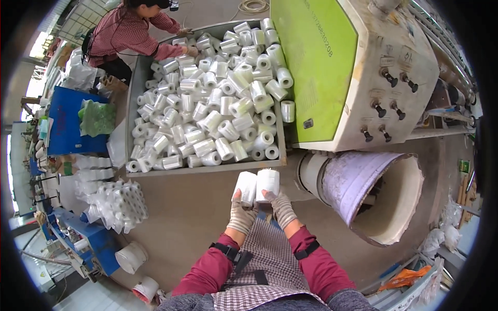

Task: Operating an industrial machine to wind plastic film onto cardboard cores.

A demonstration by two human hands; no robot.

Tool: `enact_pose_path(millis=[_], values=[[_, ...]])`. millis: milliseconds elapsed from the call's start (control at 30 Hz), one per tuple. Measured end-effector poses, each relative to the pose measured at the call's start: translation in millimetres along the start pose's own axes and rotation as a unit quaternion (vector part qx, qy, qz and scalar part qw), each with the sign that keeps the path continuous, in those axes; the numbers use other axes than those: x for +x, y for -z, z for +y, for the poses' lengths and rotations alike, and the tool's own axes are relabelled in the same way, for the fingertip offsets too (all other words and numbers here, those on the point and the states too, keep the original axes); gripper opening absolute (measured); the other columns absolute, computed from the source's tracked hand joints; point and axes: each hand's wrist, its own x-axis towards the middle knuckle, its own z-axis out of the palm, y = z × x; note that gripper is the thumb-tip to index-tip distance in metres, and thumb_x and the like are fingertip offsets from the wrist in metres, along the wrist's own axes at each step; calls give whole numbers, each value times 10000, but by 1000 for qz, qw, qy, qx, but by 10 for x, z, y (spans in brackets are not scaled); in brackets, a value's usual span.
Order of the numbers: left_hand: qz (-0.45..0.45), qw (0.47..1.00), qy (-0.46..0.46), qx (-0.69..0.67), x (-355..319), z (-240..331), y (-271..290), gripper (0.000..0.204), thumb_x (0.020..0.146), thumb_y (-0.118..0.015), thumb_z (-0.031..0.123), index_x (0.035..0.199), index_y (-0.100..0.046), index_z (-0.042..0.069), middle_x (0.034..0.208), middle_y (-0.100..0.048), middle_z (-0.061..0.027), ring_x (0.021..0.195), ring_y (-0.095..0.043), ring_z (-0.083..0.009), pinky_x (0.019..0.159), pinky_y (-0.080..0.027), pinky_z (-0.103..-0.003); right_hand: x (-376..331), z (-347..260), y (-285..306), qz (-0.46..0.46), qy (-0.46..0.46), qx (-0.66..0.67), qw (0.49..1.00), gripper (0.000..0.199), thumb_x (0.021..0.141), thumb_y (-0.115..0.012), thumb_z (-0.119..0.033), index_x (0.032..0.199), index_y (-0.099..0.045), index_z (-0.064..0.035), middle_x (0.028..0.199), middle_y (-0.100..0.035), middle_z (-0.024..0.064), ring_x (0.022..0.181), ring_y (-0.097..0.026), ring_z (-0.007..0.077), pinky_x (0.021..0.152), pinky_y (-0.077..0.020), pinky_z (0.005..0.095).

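Cannot see the bottom of the metal bin [207, 169] under piled rolls [211, 122]. Cannot see all of the co-worker's head [142, 3], cropped above.

Two gloved hands [241, 214] are holding two white rolls [267, 186]; more rolls [210, 122] than I'm able to count are filling the bin [207, 170]. One co-worker [122, 32] is leaning at its far left corner; six black knobs [390, 81] are jutting out.

A string of dark characters and digits [317, 32] is printed along the upper side of the lime-green machine panel [311, 83]. Small faded labels [387, 58] are set by the black knobs [389, 79] on the cream control face [358, 98]; too small to be read. Reddish marks [61, 119] are seen on the blue cabinet [70, 137], blurred.
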Motion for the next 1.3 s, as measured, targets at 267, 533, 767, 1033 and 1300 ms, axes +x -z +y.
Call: enact_pose_path(millis=[267,533,767,1033,1300], values=[[39,995,25,-92,854,684,173,517,834,-599,373,1255,-474,100,1217,-554,-79,1087,-549,-270,821,-530,-398,781,159,-736,36,-103,-208,972,639,729,-747,-293,1225,-485,13,1019,-617,136,846,-597,202,694,-497,343],[53,988,-146,26,2140,2742,47,445,820,-613,407,1133,-558,95,1097,-610,-119,975,-604,-265,850,-530,-419,2438,-65,-2076,-84,187,-210,956,607,772,-680,-402,1193,-512,1,977,-610,103,893,-544,172,786,-461,340],[63,934,-137,325,2219,3025,116,596,847,-645,286,1320,-347,80,1125,-546,-157,986,-577,-297,900,-479,-443,3595,-524,-322,428,-17,-134,893,812,756,-679,-517,1216,-473,120,1229,-524,289,1177,-505,346,965,-400,387],[13,905,44,423,1908,2066,204,509,873,-635,249,1279,-409,42,1040,-599,-114,897,-617,-204,751,-521,-319,4845,-18,838,363,28,139,921,572,755,-693,-440,1166,-574,-60,1126,-607,80,1020,-567,245,922,-408,426],[-31,853,24,520,1592,2141,174,502,874,-637,243,1260,-414,11,1046,-564,-129,892,-599,-192,753,-521,-302,3075,-312,-705,180,129,273,936,732,753,-678,-523,1267,-460,-49,1110,-555,128,990,-538,191,825,-461,340]])
